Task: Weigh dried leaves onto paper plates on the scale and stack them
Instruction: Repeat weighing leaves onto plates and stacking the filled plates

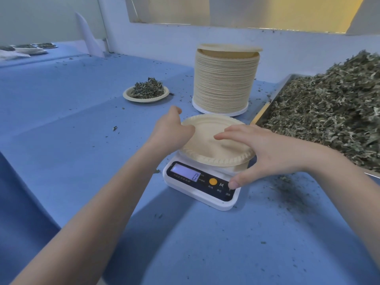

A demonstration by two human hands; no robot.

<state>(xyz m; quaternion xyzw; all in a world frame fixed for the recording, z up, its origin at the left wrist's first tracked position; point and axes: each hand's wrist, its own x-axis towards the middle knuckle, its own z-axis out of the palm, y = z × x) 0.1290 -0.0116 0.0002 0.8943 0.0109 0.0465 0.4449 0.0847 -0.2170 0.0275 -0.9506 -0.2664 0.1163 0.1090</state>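
The left hand [171,128] holds the far-left rim of the empty paper plate [207,140] on the scale [202,187]. The right hand [257,149] is spread over the plate, its thumb on a scale button. The screen shows zero. Next, I think, comes a scoop from the dried leaves [329,112] heaped just right of the hands.

A blue cloth [61,124] covers the whole work surface, creased in soft folds and speckled with dark crumbs, thickest in a smudge near the right edge. Behind it runs a pale blue wall [164,44] with a white-framed window opening [236,11] set high, showing a yellowish surface beyond. At the far left, a white sheet [88,36] leans upright against the corner, and beside it lie a few flat things too blurred to tell apart.
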